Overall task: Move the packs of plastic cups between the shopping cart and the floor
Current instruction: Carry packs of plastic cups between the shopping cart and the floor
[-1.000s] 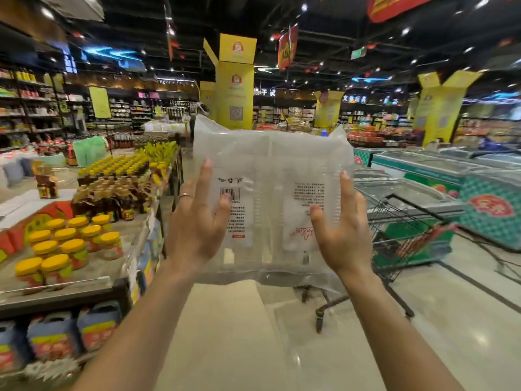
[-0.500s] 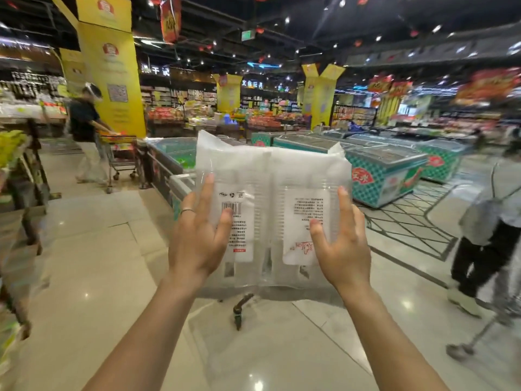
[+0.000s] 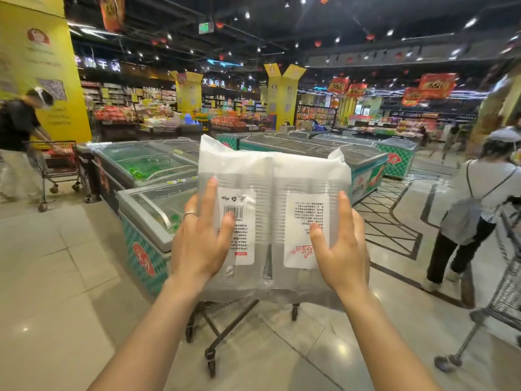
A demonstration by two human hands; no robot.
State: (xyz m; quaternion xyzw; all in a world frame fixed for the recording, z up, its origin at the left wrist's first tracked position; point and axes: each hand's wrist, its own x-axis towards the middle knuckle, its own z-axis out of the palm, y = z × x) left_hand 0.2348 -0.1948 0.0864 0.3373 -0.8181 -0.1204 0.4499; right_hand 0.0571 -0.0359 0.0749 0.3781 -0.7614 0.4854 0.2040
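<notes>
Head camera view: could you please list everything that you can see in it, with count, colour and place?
packs of plastic cups: two, clear with white labels, side by side at centre, carried between both hands
shopping cart: one, dark frame, below the packs, mostly hidden
chest freezers: several, grey lids, teal sides, left and behind the packs
pillars: at least three, yellow, left and background
shopper with red cart: one, dark top, far left
shopper with backpack: one, white top, right
second cart: one, grey wire, right edge
floor: beige tiles
left hand: ring, fingers straight on left pack
right hand: fingers straight on right pack
</notes>
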